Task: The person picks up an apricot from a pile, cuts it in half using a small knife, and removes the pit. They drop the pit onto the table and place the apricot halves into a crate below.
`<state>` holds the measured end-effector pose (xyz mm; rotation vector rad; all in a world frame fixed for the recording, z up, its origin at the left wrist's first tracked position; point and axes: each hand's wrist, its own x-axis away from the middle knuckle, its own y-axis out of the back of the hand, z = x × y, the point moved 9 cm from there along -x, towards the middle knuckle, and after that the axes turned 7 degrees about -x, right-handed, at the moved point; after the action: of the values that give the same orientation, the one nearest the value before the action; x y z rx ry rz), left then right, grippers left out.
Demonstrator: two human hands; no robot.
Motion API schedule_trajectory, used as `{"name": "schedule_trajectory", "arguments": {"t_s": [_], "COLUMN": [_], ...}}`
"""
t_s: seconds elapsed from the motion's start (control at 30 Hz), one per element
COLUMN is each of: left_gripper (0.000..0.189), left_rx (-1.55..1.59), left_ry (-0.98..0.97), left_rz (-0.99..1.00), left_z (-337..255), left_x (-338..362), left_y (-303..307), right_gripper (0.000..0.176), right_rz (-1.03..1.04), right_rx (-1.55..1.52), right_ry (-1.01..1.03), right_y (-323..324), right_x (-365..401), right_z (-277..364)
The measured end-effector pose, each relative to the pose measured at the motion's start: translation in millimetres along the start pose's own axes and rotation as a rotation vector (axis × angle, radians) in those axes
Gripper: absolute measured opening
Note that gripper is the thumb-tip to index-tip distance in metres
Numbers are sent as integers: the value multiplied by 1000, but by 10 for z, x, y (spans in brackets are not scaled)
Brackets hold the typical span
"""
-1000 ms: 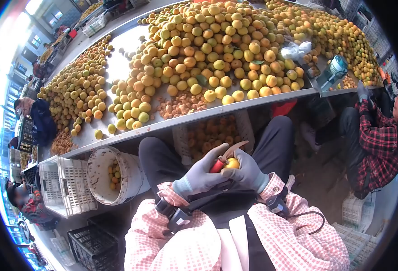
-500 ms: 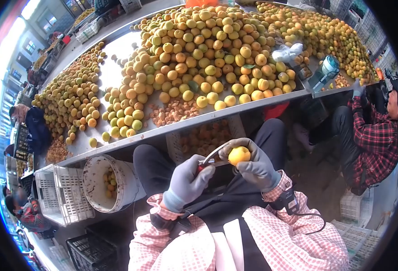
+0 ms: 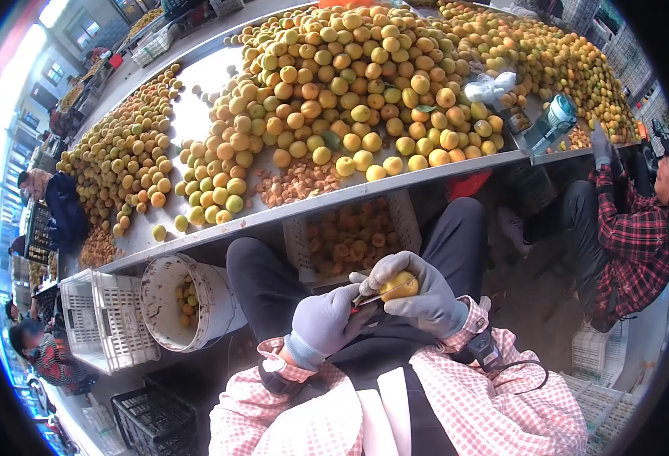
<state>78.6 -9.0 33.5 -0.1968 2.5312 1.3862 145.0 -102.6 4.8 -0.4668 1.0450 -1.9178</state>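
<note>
Head view: pinching apricot [image 3: 400, 286] with fingers [image 3: 393, 265] of right hand [image 3: 421, 299], clenching perhaps a knife [image 3: 366, 298] in left hand [image 3: 325, 323]; bucket [image 3: 220, 304] below tabletop [image 3: 194, 114].

table [image 3: 188, 114] | fruit heap [image 3: 349, 91] | white bucket [image 3: 220, 308] | white crate [image 3: 110, 323]

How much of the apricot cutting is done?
Some is done: the crate under the table holds cut fruit, and a brownish heap of what look like pits lies near the table's edge. In hand: the right hand holds one apricot while the left hand puts a knife to it. Left: a huge pile of whole fruit, so most remains.
</note>
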Motion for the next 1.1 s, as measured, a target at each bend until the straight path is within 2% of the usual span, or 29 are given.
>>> {"name": "schedule_trajectory", "arguments": {"t_s": [0.23,0.4,0.47,0.53,0.7,0.83,1.1], "left_gripper": [30,32,41,41,38,35,35], "left_rx": [15,10,-2,-8,-23,2,23], "left_ry": [27,37,10,14,15,40,-3], "left_rz": [53,46,-11,-36,-71,-22,-43], "left_z": [24,82,88,78,41,55,69], "left_x": [99,136,143,134,157,180,122], "left_y": [-101,-140,-115,-103,-78,-114,-128], "right_gripper": [34,32,32,32,33,34,34], "right_rz": [-99,-100,-82,-118,-110,-159,-96], "right_rx": [69,108,127,52,99,100,237], "right_ry": [-90,-70,-60,-46,-32,-46,-36], "right_y": [84,39,4,-28,-20,-46,-79], "right_x": [60,45,27,11,13,40,-7], "right_z": [-75,-82,-81,-49,-40,-34,20]}}
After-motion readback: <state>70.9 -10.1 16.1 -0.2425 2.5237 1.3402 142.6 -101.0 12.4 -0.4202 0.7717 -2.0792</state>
